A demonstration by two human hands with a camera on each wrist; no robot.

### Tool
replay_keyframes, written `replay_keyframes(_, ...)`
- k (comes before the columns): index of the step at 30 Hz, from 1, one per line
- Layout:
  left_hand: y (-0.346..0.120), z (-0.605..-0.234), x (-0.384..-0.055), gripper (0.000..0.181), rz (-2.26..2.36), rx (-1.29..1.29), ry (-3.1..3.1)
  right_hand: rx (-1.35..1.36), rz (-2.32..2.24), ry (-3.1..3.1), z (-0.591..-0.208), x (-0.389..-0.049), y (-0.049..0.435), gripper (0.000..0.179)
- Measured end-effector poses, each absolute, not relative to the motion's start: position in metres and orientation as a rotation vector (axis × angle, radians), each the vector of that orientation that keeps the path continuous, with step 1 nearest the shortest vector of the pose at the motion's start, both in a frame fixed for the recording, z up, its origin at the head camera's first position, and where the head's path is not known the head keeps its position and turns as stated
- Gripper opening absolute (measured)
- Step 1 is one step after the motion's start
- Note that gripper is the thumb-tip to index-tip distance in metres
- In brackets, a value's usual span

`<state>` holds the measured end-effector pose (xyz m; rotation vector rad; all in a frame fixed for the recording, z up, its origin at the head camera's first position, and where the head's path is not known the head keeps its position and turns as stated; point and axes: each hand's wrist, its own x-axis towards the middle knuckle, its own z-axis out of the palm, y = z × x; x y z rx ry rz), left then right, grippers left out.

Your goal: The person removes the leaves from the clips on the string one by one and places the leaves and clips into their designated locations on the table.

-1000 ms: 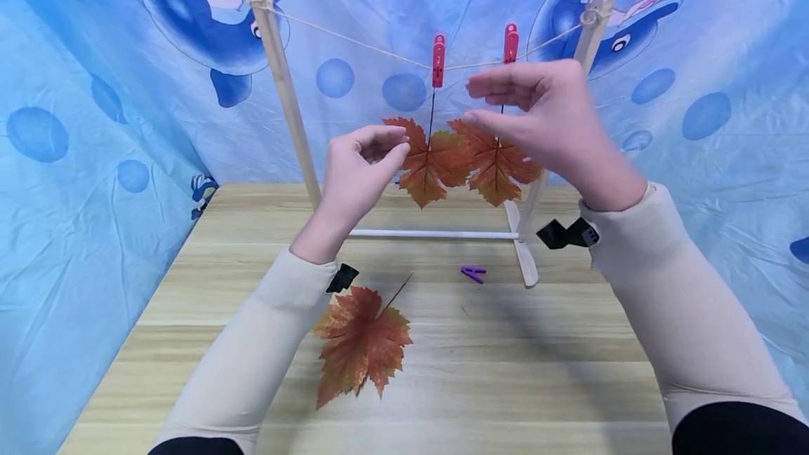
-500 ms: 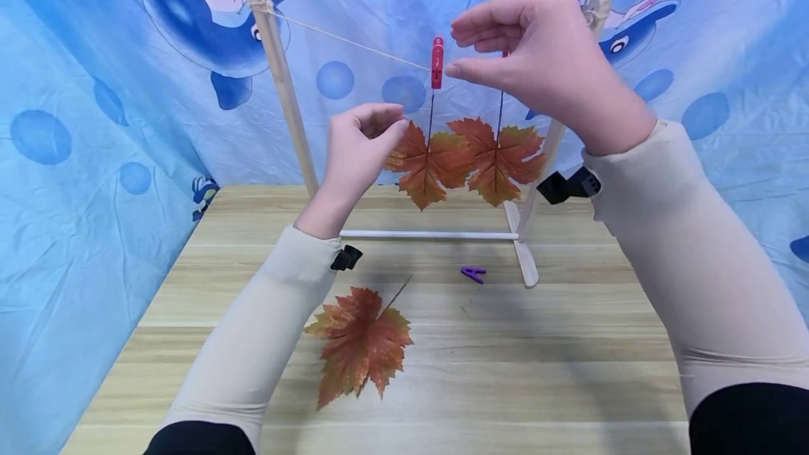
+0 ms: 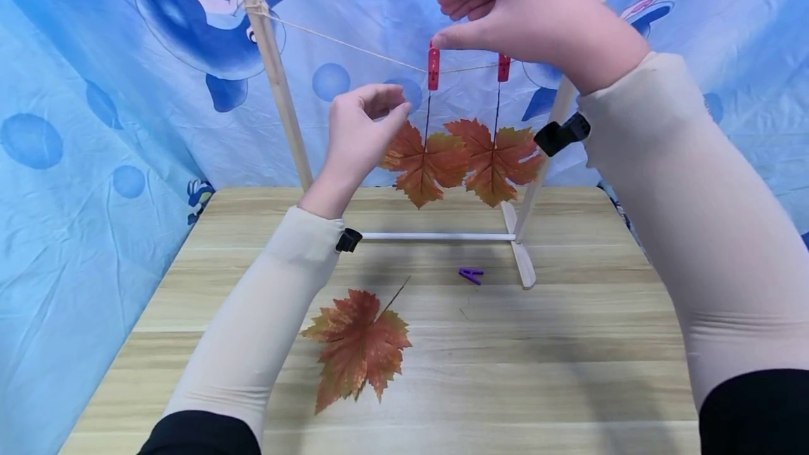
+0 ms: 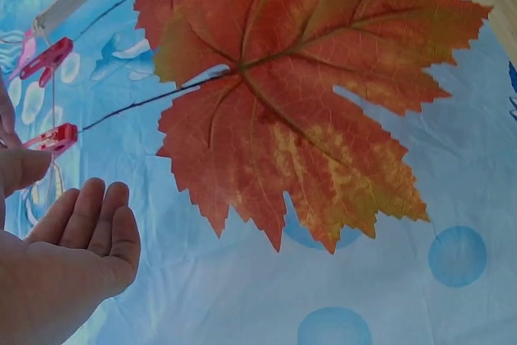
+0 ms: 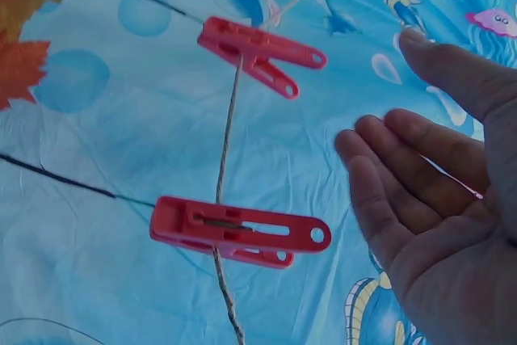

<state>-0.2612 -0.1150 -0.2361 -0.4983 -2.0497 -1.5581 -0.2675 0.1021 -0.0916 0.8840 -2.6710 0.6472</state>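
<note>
Two red clothespins, the left one (image 3: 433,70) and the right one (image 3: 503,69), clip the stems of two orange-red maple leaves to a thin string (image 3: 344,42). Both the left leaf (image 3: 423,167) and the right leaf (image 3: 496,163) hang down from it. My right hand (image 3: 531,12) is raised at the clothespins' upper ends, thumb and fingers apart. In the right wrist view nothing lies between its fingers, and the near clothespin (image 5: 242,228) sits just beside them. Lower, my left hand (image 3: 357,135) hovers next to the left leaf, fingers loosely bent and holding nothing.
Wooden posts, including the left post (image 3: 278,83), carry the string, with a white crossbar (image 3: 436,236) low between them. On the table (image 3: 569,385) lie another maple leaf (image 3: 363,343) and a purple clothespin (image 3: 470,275). A blue dolphin-print cloth (image 3: 69,244) surrounds the table.
My right hand has risen and shifted left, from beside the right leaf up to the clothespins' tops. My left hand has risen slightly. Leaves and clothespins stay on the string.
</note>
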Motion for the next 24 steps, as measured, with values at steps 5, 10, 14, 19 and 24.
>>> replay_keyframes(5,-0.113,-0.235,-0.266,0.028,-1.548,-0.501,-2.111,0.927,0.559,-2.753,-0.086,-0.278,0.101,0.057)
replay_keyframes(10,-0.108,-0.234,-0.270,0.028,-1.548,-0.531,-2.143,0.990,0.480,-2.794,-0.084,-0.288,0.099,0.056)
replay_keyframes(14,-0.104,-0.234,-0.273,0.027,-1.541,-0.532,-2.181,1.022,0.426,-2.803,-0.085,-0.294,0.095,0.053)
replay_keyframes(19,-0.099,-0.235,-0.277,0.026,-1.420,-0.510,-2.273,1.049,0.385,-2.819,-0.086,-0.301,0.092,0.049)
replay_keyframes(24,-0.095,-0.237,-0.278,0.020,-1.362,-0.503,-2.297,1.079,0.385,-2.824,-0.089,-0.304,0.089,0.044)
